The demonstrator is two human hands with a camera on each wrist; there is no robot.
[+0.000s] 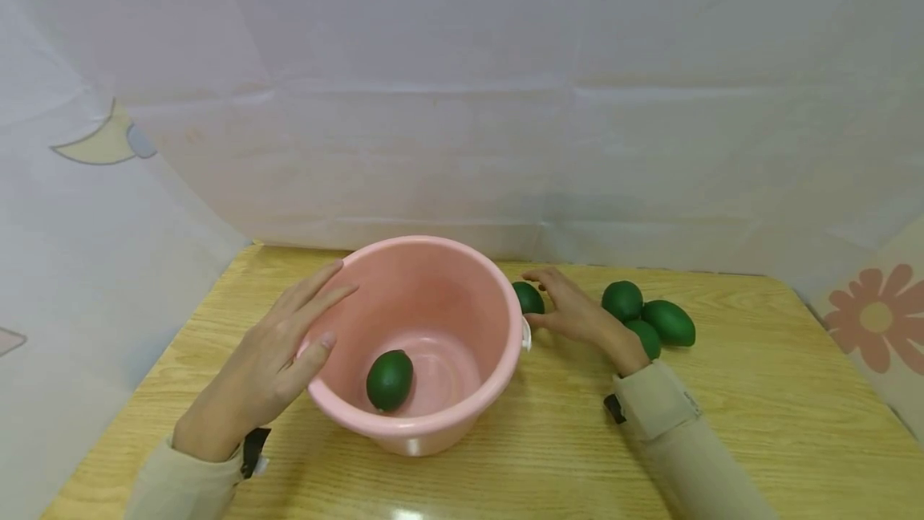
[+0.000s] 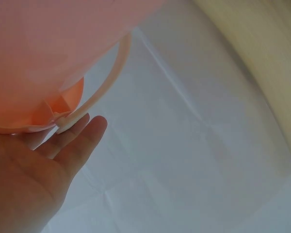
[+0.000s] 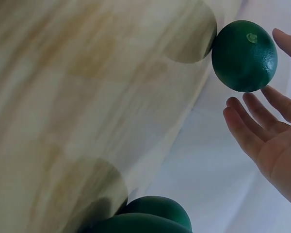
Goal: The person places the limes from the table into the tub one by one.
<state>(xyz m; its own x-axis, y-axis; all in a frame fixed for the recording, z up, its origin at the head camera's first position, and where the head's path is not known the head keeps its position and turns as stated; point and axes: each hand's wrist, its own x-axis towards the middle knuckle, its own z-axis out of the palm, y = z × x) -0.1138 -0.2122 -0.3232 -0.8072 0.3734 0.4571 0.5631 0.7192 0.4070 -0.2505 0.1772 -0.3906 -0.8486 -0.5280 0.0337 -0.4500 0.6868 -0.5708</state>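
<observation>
A pink bucket stands on the table with one dark green fruit lying inside it. My left hand rests on the bucket's left rim, its fingers fairly straight. From below, the left wrist view has the hand at the rim, fingertips by the pale bucket handle. To the right of the bucket, my right hand reaches about another rounded green fruit. In the right wrist view the fingers are spread beneath this fruit, while the thumb stands apart from it.
Several green fruits lie in a cluster to the right of my right wrist, one of them longer. The wooden table ends at a pale cloth at the back, with more cloth at both sides.
</observation>
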